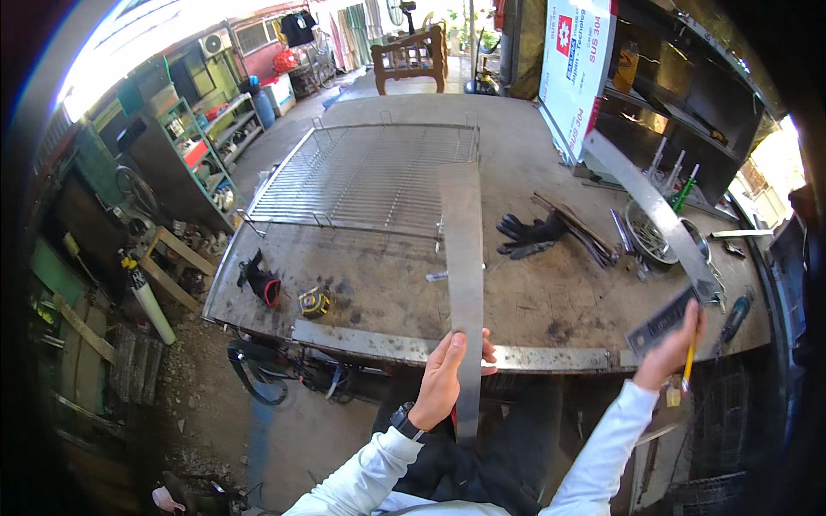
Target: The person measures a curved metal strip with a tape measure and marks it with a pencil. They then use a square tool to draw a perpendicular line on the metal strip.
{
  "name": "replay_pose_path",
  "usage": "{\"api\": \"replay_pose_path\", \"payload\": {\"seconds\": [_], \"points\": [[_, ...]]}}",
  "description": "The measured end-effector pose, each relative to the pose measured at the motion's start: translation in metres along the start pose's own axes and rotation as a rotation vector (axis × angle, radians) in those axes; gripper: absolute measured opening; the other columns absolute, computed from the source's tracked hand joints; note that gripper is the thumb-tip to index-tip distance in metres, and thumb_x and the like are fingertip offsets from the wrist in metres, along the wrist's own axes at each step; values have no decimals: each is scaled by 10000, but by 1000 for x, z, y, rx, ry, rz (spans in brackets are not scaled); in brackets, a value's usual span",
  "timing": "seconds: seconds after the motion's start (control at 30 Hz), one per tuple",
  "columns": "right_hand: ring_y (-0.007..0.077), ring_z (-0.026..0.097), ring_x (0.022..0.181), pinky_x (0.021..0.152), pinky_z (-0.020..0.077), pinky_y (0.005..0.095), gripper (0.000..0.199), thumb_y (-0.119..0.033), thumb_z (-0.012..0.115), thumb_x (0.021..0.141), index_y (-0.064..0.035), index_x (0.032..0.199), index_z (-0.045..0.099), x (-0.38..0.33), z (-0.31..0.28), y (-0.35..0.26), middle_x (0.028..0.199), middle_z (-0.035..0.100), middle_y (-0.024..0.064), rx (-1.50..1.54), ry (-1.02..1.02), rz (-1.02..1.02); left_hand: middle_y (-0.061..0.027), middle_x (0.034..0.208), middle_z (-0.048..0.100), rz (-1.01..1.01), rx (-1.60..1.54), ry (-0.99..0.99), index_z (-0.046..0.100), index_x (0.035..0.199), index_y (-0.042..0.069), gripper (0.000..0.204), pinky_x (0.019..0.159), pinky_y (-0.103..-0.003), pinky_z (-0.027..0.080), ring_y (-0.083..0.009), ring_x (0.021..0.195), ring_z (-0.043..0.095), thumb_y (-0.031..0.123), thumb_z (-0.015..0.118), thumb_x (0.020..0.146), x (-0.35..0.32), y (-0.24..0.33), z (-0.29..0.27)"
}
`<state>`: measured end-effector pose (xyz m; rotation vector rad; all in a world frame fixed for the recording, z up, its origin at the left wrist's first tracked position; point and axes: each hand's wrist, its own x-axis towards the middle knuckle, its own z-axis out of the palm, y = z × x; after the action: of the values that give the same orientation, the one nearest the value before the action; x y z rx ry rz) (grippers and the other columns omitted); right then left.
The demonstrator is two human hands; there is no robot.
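- A black-and-red glove (261,280) lay at the 9 o'clock side of the steel workbench (551,301), near its left edge.
- A yellow-and-black tape measure (315,302) sat just beside the glove, toward 3 o'clock from it.
- A wire grill rack (366,176) lay flat on the far half of the bench, at 12 o'clock from the tape measure.
- The left hand (445,378) was closed around a long flat metal strip (463,258), thumb on its left edge and fingertips wrapped behind its right edge. A dark watch sat on the wrist; the sleeve was white.
- The strip ran from the hand, at the near bench edge, toward 12 o'clock, its far end overlapping the right side of the rack. Its near end hung below the bench edge.
- A pair of dark gloves (529,235) lay at 3 o'clock from the strip's middle, beside a bundle of thin rods (581,228).
- A round wire basket (650,232) sat further toward 3 o'clock, partly crossed by a second flat metal bar (650,211).
- The right hand (671,348) was closed on a yellow pencil (688,365) and a steel ruler (661,322). The second bar's lower end met the ruler near the fingertips; whether the hand also gripped that bar could not be told.
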<state>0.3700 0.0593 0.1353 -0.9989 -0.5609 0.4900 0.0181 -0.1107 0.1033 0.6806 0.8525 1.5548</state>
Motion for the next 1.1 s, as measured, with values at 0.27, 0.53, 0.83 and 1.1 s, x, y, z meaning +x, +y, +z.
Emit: {"api": "replay_pose_path", "payload": {"seconds": [0.27, 0.53, 0.83, 1.1], "points": [[164, 637, 678, 596, 554, 316, 308, -301, 672, 1053, -98, 1263, 576, -125, -82, -100, 890, 667, 70, 59, -371, 1, -85, 1145, 703, -89, -93, -224, 586, 1413, 15, 445, 960, -370, 585, -177, 1026, 697, 361, 464, 1161, -27, -33, 28], [175, 715, 788, 749, 595, 308, 255, -199, 668, 1055, 6, 1184, 587, -215, -17, -97, 984, 725, 115, 218, -598, 136, -32, 1165, 677, -74, -64, -301, 615, 1359, 10, 345, 918, -273, 525, -100, 1028, 634, 268, 540, 1143, -77, -27, 43], [113, 664, 871, 819, 524, 261, 258, -195, 691, 1049, -3, 1189, 593, -220, -11, -105, 1016, 711, 68, 257, -724, 116, 38, 1048, 543, 196, 261, -327, 636, 1297, -17, 413, 804, -233, 369, -61, 917, 461, 353, 574, 1123, -66, -1, 43], [128, 673, 803, 751, 558, 283, 248, -206, 687, 1045, -17, 1166, 582, -226, -16, -102, 983, 718, 72, 180, -696, 120, -60, 1155, 735, 257, 215, -342, 666, 1231, 15, 474, 867, -281, 541, -122, 986, 698, 458, 545, 1115, -37, 11, 43]]}}
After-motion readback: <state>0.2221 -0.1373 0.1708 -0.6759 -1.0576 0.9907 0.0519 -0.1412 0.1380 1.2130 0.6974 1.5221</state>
